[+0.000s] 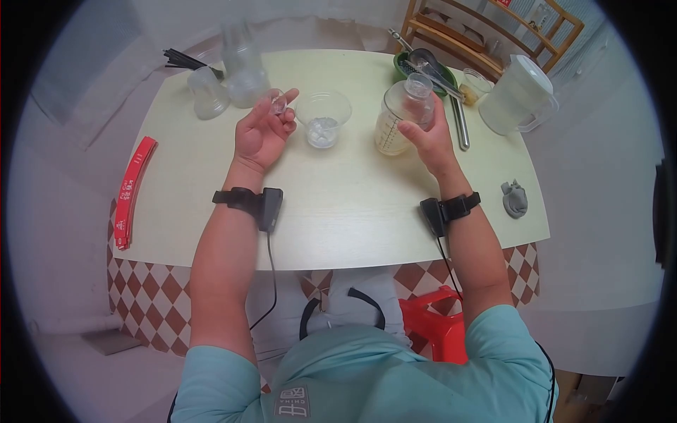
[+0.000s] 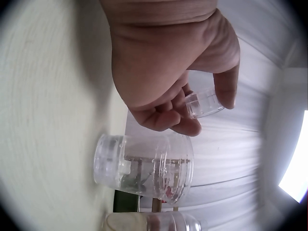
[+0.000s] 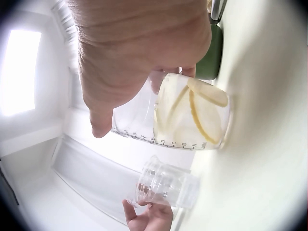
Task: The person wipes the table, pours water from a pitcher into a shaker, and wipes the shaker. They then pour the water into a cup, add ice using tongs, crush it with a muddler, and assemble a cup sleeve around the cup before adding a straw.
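My left hand (image 1: 263, 137) pinches a small clear cap (image 2: 204, 104) between thumb and fingers, raised above the table beside a clear plastic cup (image 1: 340, 111). Ice (image 1: 322, 131) lies in the bottom of that cup, which stands upright between my hands. On the right, my right hand (image 1: 436, 144) grips a clear shaker (image 1: 392, 127) with printed measuring marks. Lemon slices (image 3: 204, 118) and pale yellow liquid fill its lower part. The narrow top (image 1: 418, 85) of the shaker shows above my fingers, which are partly hidden behind it in the right wrist view.
Behind the shaker, a green basket (image 1: 400, 67) holds metal utensils. A lidded pitcher (image 1: 517, 99) stands far right, with a grey cloth (image 1: 515, 199) nearer. Stacked clear cups (image 1: 244, 74), an upturned cup (image 1: 208, 95) and red packaging (image 1: 134, 190) are on the left.
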Action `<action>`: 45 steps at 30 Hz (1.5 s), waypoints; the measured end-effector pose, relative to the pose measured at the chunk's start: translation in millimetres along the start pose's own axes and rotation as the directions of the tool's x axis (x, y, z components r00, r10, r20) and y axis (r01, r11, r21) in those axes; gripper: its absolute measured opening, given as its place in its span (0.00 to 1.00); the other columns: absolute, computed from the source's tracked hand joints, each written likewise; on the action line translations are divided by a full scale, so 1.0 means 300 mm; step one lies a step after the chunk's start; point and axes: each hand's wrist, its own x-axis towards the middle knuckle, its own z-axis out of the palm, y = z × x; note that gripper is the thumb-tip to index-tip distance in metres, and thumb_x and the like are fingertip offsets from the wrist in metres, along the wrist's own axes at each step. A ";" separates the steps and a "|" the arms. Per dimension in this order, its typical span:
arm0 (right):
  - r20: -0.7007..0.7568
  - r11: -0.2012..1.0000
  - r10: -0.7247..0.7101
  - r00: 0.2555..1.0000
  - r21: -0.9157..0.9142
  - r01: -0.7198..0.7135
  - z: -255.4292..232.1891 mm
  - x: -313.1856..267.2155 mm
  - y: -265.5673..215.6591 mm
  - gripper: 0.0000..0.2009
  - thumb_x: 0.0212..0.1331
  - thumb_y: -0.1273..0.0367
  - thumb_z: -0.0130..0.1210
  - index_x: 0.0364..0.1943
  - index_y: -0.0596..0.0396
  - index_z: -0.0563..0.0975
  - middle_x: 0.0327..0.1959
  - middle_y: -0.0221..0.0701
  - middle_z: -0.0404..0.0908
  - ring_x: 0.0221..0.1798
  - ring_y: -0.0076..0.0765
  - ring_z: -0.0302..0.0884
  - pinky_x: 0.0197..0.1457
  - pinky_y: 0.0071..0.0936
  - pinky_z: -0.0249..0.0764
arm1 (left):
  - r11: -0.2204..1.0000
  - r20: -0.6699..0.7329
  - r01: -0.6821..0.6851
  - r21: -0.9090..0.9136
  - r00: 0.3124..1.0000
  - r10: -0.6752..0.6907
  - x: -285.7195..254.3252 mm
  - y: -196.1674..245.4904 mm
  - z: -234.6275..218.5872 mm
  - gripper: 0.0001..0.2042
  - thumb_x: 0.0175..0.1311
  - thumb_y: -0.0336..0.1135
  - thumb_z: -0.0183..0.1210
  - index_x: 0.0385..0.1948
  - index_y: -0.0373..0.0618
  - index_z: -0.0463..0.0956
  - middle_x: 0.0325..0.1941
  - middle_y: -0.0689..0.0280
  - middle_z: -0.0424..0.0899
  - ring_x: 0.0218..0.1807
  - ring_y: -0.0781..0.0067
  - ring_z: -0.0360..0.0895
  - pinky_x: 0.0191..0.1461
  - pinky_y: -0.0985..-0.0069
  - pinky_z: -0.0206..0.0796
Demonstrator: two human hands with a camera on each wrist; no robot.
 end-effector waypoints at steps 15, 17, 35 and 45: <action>0.006 1.000 -0.020 1.000 0.003 0.020 -0.002 0.002 0.005 0.48 0.49 0.61 0.75 0.73 0.56 0.56 0.67 0.39 0.69 0.71 0.39 0.66 0.75 0.37 0.61 | 1.000 -0.013 -0.003 0.020 1.000 0.003 -0.001 0.001 -0.008 0.16 0.71 0.39 0.59 0.56 0.46 0.75 0.66 0.53 0.74 0.44 0.68 0.77 0.50 0.71 0.67; 0.002 1.000 -0.014 1.000 0.006 0.014 0.000 0.006 0.001 0.49 0.49 0.61 0.76 0.73 0.56 0.56 0.67 0.38 0.69 0.71 0.39 0.65 0.75 0.37 0.61 | 1.000 -0.031 0.003 0.028 1.000 -0.002 0.001 0.003 -0.001 0.16 0.71 0.39 0.59 0.56 0.46 0.75 0.66 0.54 0.74 0.44 0.68 0.77 0.50 0.71 0.67; 0.011 1.000 -0.001 1.000 0.016 0.000 0.000 -0.004 -0.012 0.49 0.49 0.60 0.76 0.73 0.56 0.56 0.67 0.38 0.68 0.71 0.38 0.65 0.75 0.38 0.61 | 0.997 -0.108 -0.048 0.068 0.993 0.055 0.006 0.002 0.004 0.14 0.72 0.39 0.58 0.54 0.46 0.75 0.45 0.69 0.75 0.37 0.74 0.68 0.38 0.77 0.59; 0.013 1.000 -0.001 1.000 0.028 0.000 -0.005 -0.005 -0.005 0.50 0.48 0.59 0.77 0.72 0.54 0.56 0.66 0.38 0.70 0.69 0.39 0.68 0.74 0.37 0.64 | 0.981 -0.070 -0.132 0.140 0.987 0.143 0.003 0.027 0.015 0.22 0.75 0.43 0.55 0.65 0.45 0.69 0.48 0.67 0.75 0.38 0.76 0.67 0.40 0.79 0.60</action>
